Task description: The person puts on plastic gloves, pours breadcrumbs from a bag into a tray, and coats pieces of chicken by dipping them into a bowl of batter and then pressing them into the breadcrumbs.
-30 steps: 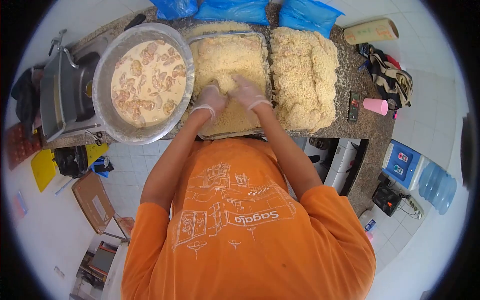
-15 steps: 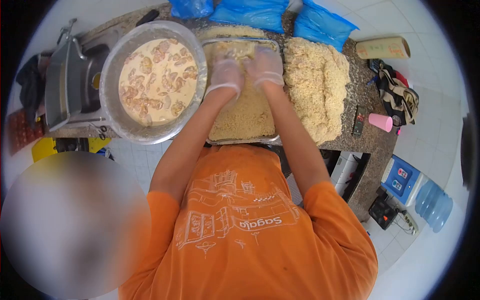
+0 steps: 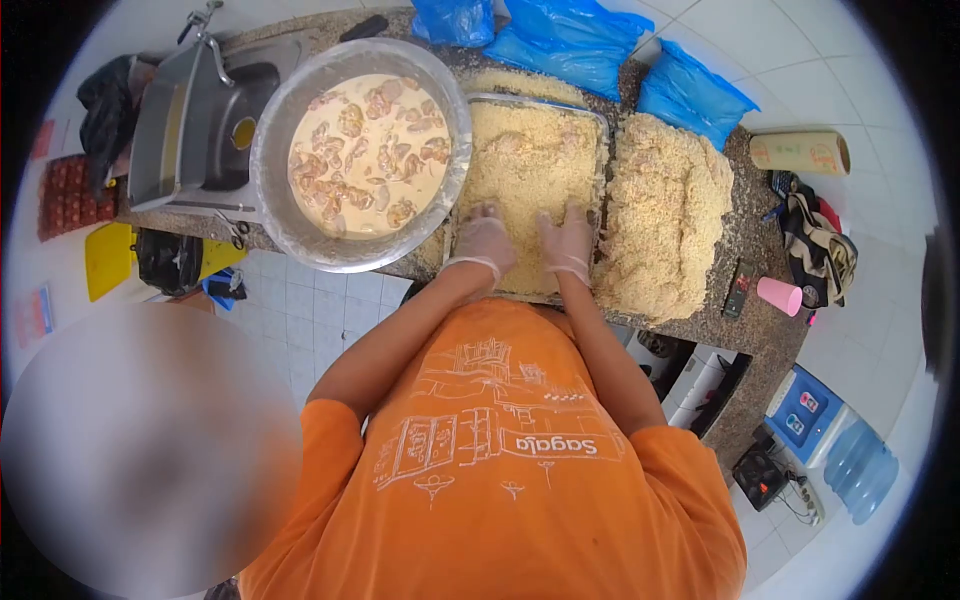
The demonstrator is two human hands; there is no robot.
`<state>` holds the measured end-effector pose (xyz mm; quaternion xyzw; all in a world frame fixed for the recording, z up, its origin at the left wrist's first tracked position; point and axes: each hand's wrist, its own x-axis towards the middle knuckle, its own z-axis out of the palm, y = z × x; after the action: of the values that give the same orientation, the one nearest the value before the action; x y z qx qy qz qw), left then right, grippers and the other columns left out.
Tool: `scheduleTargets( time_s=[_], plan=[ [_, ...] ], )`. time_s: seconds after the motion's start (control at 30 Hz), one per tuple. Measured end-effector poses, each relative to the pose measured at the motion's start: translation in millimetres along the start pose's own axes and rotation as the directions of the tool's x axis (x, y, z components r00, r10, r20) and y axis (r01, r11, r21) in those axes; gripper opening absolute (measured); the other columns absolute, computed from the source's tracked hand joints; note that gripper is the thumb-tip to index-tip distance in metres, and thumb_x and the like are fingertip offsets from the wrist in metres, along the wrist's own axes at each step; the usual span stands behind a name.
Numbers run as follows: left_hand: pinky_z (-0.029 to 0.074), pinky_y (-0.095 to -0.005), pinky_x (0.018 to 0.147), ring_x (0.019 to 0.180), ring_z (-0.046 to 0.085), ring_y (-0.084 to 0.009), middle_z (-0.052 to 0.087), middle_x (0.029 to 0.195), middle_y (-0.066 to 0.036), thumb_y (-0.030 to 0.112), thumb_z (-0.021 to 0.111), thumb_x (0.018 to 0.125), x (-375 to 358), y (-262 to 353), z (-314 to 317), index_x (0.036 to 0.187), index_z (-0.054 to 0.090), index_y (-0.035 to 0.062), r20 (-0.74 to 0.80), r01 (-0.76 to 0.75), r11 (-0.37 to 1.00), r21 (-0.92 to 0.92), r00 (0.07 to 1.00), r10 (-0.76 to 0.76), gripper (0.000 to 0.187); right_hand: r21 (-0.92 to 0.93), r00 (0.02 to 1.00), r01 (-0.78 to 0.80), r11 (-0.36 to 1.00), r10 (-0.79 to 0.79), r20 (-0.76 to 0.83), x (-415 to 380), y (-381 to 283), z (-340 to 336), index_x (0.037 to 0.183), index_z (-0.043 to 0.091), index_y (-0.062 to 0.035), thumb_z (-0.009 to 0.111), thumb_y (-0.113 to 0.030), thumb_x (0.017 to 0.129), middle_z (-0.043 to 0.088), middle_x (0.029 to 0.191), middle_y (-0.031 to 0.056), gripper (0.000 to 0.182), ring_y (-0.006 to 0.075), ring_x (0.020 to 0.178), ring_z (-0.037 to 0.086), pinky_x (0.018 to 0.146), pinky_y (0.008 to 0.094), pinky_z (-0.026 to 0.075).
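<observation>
A rectangular metal tray [image 3: 603, 150] full of pale breadcrumbs [image 3: 520, 180] lies in front of me on the counter. My left hand [image 3: 486, 243], in a clear plastic glove, rests on the crumbs in the near left part of the tray. Also gloved, my right hand [image 3: 567, 243] touches the crumbs near the right side. The fingers of both hands are extended and partly sunk in crumbs; nothing shows in their grasp. Crumb-covered lumps [image 3: 535, 140] lie in the tray's far half. Left of it, a large metal basin [image 3: 268, 190] holds raw chicken pieces [image 3: 350, 120] in creamy batter.
A thick heap of crumb-coated pieces [image 3: 665, 220] borders the tray on the right. Blue plastic bags [image 3: 570, 50] lie behind. Further right are a roll [image 3: 800, 152], a remote control [image 3: 738, 290] and a pink cup [image 3: 779, 296]. A sink [image 3: 240, 125] is at the left.
Both hands have drawn back from the tray's far end to its near end. Crumb-covered lumps now show at the far end. The whole view has shifted, with the counter further right and lower.
</observation>
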<state>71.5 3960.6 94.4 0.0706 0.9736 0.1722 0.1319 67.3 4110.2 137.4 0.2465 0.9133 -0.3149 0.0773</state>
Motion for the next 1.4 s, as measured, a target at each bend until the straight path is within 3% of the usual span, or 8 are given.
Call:
scheduleTargets(
  time_s=[0.13, 0.27, 0.3, 0.4, 0.67, 0.8, 0.93, 1.4],
  plan=[
    [0.052, -0.0482, 0.098, 0.112, 0.065, -0.0455, 0.067, 0.114, -0.034, 0.009, 0.054, 0.086, 28, 26, -54, 0.114, 0.065, -0.0119, 0.47, 0.142, 0.941, -0.308, 0.882, 0.021, 0.036, 0.213, 0.893, -0.39, 0.896, 0.312, 0.323, 25, 32, 40, 0.146, 0.049, -0.0027, 0.061, -0.036, 0.098, 0.047, 0.152, 0.0251, 0.06, 0.0348, 0.136, 0.051, 0.114, 0.0429, 0.038],
    [0.054, -0.0468, 0.094, 0.108, 0.066, -0.0452, 0.067, 0.115, -0.032, 0.013, 0.06, 0.089, 38, 48, -76, 0.12, 0.064, -0.0087, 0.06, 0.148, 0.837, -0.527, 0.989, -0.137, 0.038, -0.576, 0.817, 0.545, 0.609, -0.539, 0.204, 92, 101, 30, 0.128, 0.065, -0.0073, 0.049, -0.025, 0.1, 0.068, 0.125, 0.0188, 0.036, 0.0362, 0.116, 0.065, 0.101, 0.0461, 0.049],
    [0.049, -0.0455, 0.103, 0.122, 0.06, -0.0414, 0.059, 0.132, -0.032, 0.017, 0.06, 0.09, 49, 44, -134, 0.131, 0.056, -0.0074, 0.33, 0.189, 0.905, -0.382, 0.942, -0.058, 0.048, -0.685, 0.933, 0.354, 0.636, -0.188, 0.308, 93, 34, 13, 0.121, 0.067, -0.0057, 0.054, -0.033, 0.099, 0.073, 0.11, 0.0195, 0.038, 0.0387, 0.1, 0.07, 0.089, 0.0509, 0.053],
    [0.024, -0.0444, 0.123, 0.143, 0.04, -0.0427, 0.043, 0.152, -0.028, 0.03, 0.059, 0.091, 92, 40, -35, 0.146, 0.046, -0.0048, -0.165, 0.058, 0.938, -0.342, 0.979, -0.121, 0.067, -0.553, 0.86, 0.214, 0.805, -0.423, -0.284, 134, 32, 41, 0.122, 0.065, 0.0057, 0.059, -0.047, 0.096, 0.069, 0.116, 0.0291, 0.059, 0.0432, 0.106, 0.067, 0.092, 0.0512, 0.052],
    [0.029, -0.0498, 0.12, 0.146, 0.036, -0.0444, 0.043, 0.152, -0.033, 0.035, 0.068, 0.078, 85, 19, -25, 0.145, 0.051, -0.0038, 0.026, -0.315, 0.942, -0.118, 0.947, 0.32, 0.079, -0.64, 0.795, 0.563, 0.523, -0.554, 0.247, 121, 53, 41, 0.135, 0.056, 0.0095, 0.066, -0.025, 0.09, 0.061, 0.134, 0.0274, 0.057, 0.0403, 0.129, 0.056, 0.107, 0.0422, 0.045],
    [0.034, -0.0525, 0.116, 0.144, 0.04, -0.0442, 0.048, 0.148, -0.032, 0.041, 0.072, 0.076, 86, 36, -49, 0.139, 0.061, 0.0035, 0.398, -0.273, 0.956, -0.111, 0.869, 0.295, 0.074, -0.555, 0.905, 0.325, 0.766, -0.082, 0.416, 93, -33, -12, 0.125, 0.064, 0.0069, 0.061, -0.025, 0.092, 0.065, 0.126, 0.0288, 0.046, 0.0397, 0.129, 0.055, 0.106, 0.0438, 0.046],
    [0.046, -0.051, 0.105, 0.13, 0.056, -0.0396, 0.062, 0.137, -0.021, 0.039, 0.072, 0.079, 102, 24, -19, 0.128, 0.07, 0.0066, 0.256, -0.399, 0.908, 0.13, 0.898, 0.358, 0.059, -0.542, 0.822, 0.548, 0.637, -0.531, 0.206, 108, 26, 14, 0.106, 0.073, 0.0039, 0.064, -0.029, 0.091, 0.071, 0.108, 0.0284, 0.037, 0.0466, 0.107, 0.065, 0.094, 0.0489, 0.051],
    [0.058, -0.0479, 0.083, 0.098, 0.073, -0.0357, 0.074, 0.104, -0.02, 0.012, 0.058, 0.093, 118, 29, -55, 0.098, 0.077, 0.0038, 0.126, -0.4, 0.913, 0.079, 0.913, 0.389, 0.021, -0.309, 0.68, 0.722, 0.619, -0.552, 0.483, 117, -3, -21, 0.122, 0.064, 0.0001, 0.062, -0.001, 0.082, 0.067, 0.118, 0.0233, 0.04, 0.0396, 0.115, 0.062, 0.098, 0.0464, 0.051]
  ],
)
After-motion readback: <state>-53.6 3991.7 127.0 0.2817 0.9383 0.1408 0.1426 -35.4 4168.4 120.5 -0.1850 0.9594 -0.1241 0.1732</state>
